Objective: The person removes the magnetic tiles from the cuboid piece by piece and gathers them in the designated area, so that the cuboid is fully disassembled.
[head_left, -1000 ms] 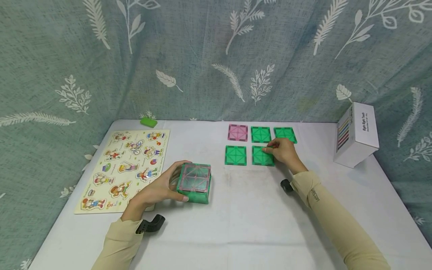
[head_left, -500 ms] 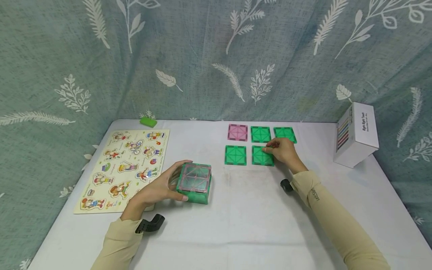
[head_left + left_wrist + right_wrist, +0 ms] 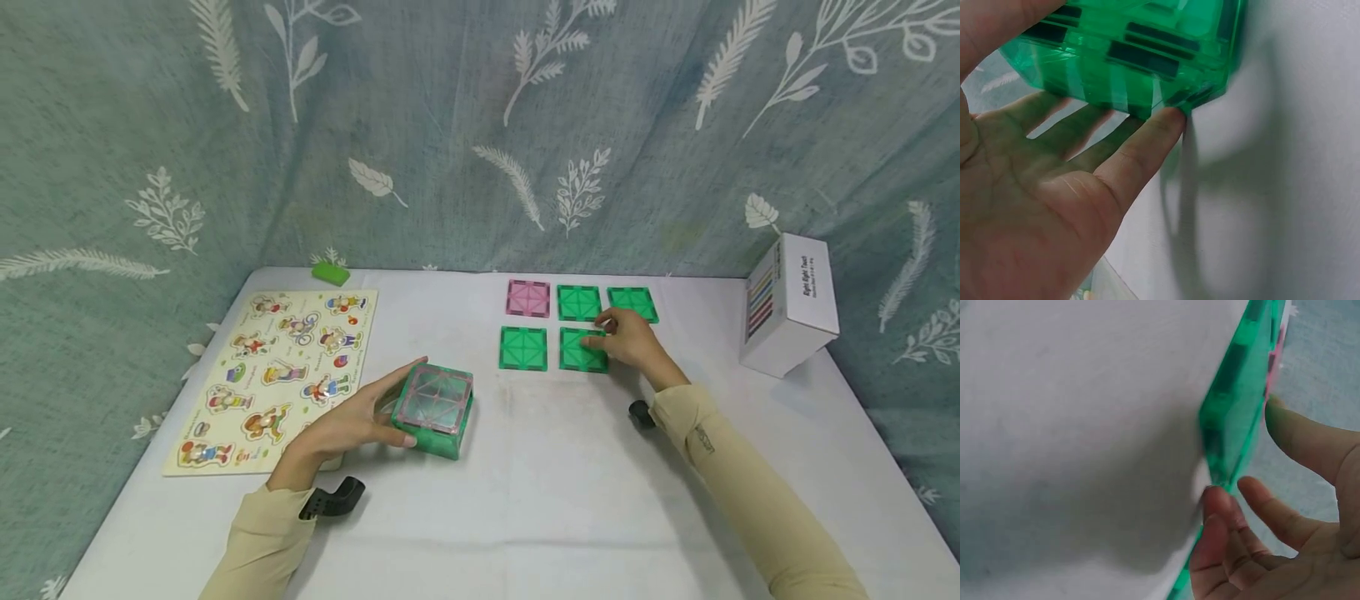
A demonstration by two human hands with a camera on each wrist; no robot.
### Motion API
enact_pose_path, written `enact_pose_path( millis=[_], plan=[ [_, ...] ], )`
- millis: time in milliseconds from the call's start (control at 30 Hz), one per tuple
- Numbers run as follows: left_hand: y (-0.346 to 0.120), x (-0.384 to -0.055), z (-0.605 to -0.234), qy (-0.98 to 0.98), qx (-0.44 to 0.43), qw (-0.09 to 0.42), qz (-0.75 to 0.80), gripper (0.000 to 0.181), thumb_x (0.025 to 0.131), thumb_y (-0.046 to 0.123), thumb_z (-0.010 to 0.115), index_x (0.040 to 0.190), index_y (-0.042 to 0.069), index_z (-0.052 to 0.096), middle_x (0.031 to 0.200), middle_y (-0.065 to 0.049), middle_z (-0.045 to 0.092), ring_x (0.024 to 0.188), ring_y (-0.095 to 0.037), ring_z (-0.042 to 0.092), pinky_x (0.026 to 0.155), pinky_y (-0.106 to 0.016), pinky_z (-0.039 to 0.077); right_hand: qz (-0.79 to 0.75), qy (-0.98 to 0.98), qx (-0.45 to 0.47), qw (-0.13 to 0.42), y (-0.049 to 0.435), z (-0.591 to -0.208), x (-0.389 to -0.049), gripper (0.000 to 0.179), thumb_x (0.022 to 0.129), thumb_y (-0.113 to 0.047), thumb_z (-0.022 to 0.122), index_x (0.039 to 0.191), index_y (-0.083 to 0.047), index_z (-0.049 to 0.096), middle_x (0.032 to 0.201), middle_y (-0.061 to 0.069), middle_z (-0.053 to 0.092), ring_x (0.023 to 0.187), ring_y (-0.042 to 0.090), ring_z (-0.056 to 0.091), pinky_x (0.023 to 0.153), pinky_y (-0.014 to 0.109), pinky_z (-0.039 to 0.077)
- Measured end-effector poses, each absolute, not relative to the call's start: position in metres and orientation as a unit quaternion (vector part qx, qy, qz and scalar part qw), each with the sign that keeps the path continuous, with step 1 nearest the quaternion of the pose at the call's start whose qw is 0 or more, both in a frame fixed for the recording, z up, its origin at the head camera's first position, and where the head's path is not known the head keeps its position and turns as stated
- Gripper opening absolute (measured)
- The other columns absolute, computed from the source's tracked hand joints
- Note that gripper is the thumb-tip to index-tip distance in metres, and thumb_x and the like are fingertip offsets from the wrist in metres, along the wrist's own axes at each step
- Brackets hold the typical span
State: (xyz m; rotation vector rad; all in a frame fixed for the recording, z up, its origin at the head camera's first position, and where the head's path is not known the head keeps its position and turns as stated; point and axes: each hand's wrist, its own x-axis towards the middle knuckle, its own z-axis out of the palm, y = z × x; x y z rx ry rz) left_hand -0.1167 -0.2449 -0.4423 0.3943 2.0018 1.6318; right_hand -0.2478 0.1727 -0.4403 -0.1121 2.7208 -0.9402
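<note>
A small box built of magnetic tiles (image 3: 435,400), green at the sides and pink-framed on its see-through top, is gripped by my left hand (image 3: 356,425) from its left side. In the left wrist view the fingers spread along the box's green wall (image 3: 1141,56). To the right, a flat green magnetic tile (image 3: 576,357) lies in the nearer row on the table. My right hand (image 3: 633,346) has its thumb over this tile and curled fingers at its edge. The right wrist view shows fingertips (image 3: 1216,497) against the tile's corner; the tile's underside is hidden.
Around the right hand lie a pink tile (image 3: 528,298) and green tiles (image 3: 578,302), (image 3: 632,305), (image 3: 523,348). A picture puzzle board (image 3: 277,379) lies at the left, with a green block (image 3: 330,273) behind it. A white carton (image 3: 791,304) stands at the right rear.
The left hand's box has turned slightly, its near edge swinging toward me on the right. The right hand stays at the same tile, its fingers shifting a little. The tiles keep their places.
</note>
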Motion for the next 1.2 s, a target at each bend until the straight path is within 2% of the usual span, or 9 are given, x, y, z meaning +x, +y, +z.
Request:
enact_pose_path(
  millis=[167,333,400,533,700,867,933,1100,1200],
  plan=[
    [-0.246,-0.117,-0.443,0.744,0.152,0.264,0.595,0.109,0.079,0.005,0.081,0.163,0.025,0.013,0.171,-0.012,0.005,0.141,-0.04,0.043,0.101,-0.026,0.05,-0.3,0.946,-0.046,0.114,0.163,-0.428,-0.238,0.062,0.094,-0.032,0.07,0.144,-0.002,0.047,0.142,0.027,0.048,0.126,0.044,0.052,0.101,0.057,0.048],
    [-0.248,-0.116,-0.444,0.756,0.151,0.256,0.584,0.107,0.08,0.007,0.08,0.163,0.017,0.013,0.17,-0.015,0.009,0.15,-0.04,0.028,0.118,-0.049,0.034,-0.278,0.955,-0.066,0.076,0.149,-0.416,-0.226,0.064,0.092,-0.031,0.073,0.144,-0.004,0.047,0.148,0.028,0.04,0.129,0.047,0.047,0.104,0.062,0.044],
    [-0.249,-0.116,-0.444,0.761,0.157,0.248,0.579,0.104,0.082,0.009,0.079,0.162,0.014,0.013,0.17,-0.015,0.009,0.154,-0.039,0.016,0.121,-0.059,0.023,-0.274,0.955,-0.088,0.072,0.142,-0.411,-0.221,0.065,0.091,-0.031,0.075,0.144,-0.004,0.048,0.15,0.026,0.039,0.133,0.047,0.044,0.106,0.063,0.042],
    [-0.249,-0.116,-0.444,0.76,0.166,0.239,0.581,0.099,0.085,0.01,0.077,0.162,0.012,0.015,0.17,-0.014,0.008,0.157,-0.038,-0.001,0.123,-0.064,0.014,-0.28,0.943,-0.153,0.094,0.125,-0.401,-0.208,0.069,0.089,-0.029,0.078,0.146,-0.007,0.047,0.157,0.02,0.036,0.143,0.045,0.035,0.111,0.064,0.038],
    [-0.248,-0.116,-0.443,0.76,0.168,0.231,0.584,0.096,0.084,0.01,0.078,0.161,0.015,0.021,0.169,-0.013,0.014,0.157,-0.036,0.004,0.124,-0.059,0.015,-0.277,0.92,-0.25,0.117,0.103,-0.396,-0.186,0.079,0.083,-0.028,0.084,0.15,-0.014,0.044,0.166,0.01,0.025,0.154,0.039,0.022,0.118,0.066,0.03],
    [-0.245,-0.116,-0.442,0.763,0.16,0.223,0.585,0.095,0.082,0.01,0.08,0.16,0.02,0.026,0.16,-0.019,0.03,0.146,-0.041,0.033,0.114,-0.035,0.042,-0.263,0.892,-0.362,0.071,0.082,-0.396,-0.166,0.089,0.078,-0.026,0.088,0.153,-0.017,0.04,0.166,0.007,0.026,0.154,0.032,0.027,0.119,0.056,0.035],
    [-0.245,-0.115,-0.442,0.766,0.157,0.221,0.583,0.095,0.083,0.01,0.079,0.16,0.021,0.026,0.159,-0.019,0.031,0.145,-0.041,0.035,0.111,-0.03,0.045,-0.257,0.878,-0.401,0.047,0.074,-0.395,-0.16,0.093,0.077,-0.024,0.089,0.154,-0.017,0.037,0.166,0.006,0.028,0.153,0.032,0.029,0.119,0.055,0.036],
    [-0.243,-0.116,-0.443,0.763,0.164,0.22,0.585,0.096,0.08,0.01,0.081,0.159,0.022,0.028,0.167,-0.011,0.025,0.155,-0.035,0.018,0.124,-0.057,0.022,-0.231,0.856,-0.463,0.004,0.058,-0.398,-0.151,0.096,0.077,-0.021,0.089,0.156,-0.017,0.035,0.165,0.003,0.032,0.153,0.03,0.03,0.121,0.051,0.034],
    [-0.24,-0.117,-0.442,0.764,0.167,0.224,0.582,0.098,0.078,0.011,0.083,0.159,0.023,0.029,0.166,-0.009,0.029,0.154,-0.035,0.02,0.121,-0.068,0.016,-0.216,0.846,-0.488,-0.019,0.051,-0.403,-0.148,0.092,0.076,-0.018,0.089,0.154,-0.015,0.04,0.162,0.004,0.038,0.151,0.029,0.035,0.119,0.05,0.038]
  ],
)
